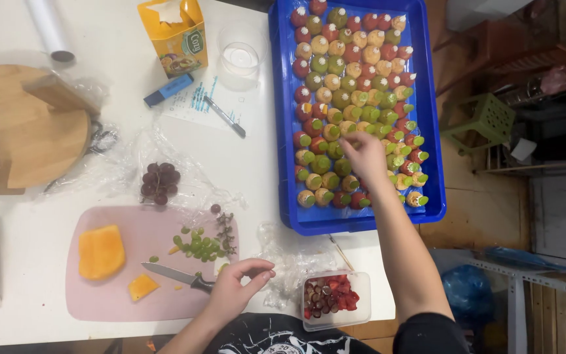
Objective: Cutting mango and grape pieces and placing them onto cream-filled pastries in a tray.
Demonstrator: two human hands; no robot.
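Observation:
My right hand (365,152) reaches into the blue tray (282,118), its fingers pinched over the rows of fruit skewers (352,72) near the tray's lower middle; what it pinches is too small to tell. My left hand (240,282) hovers at the right edge of the pink cutting board (103,305), fingers curled and apart, holding nothing. Right beside it lies a knife (175,275) with a black handle. On the board are an orange melon chunk (101,252), a smaller melon piece (142,286) and green grape pieces (199,246).
A dark grape bunch (159,182) rests on plastic wrap above the board. A clear tub of cut red fruit (332,296) sits at the table's front edge. A round wooden board (18,128), a juice carton (177,36), a plastic cup (239,60), a marker and a pen lie further back.

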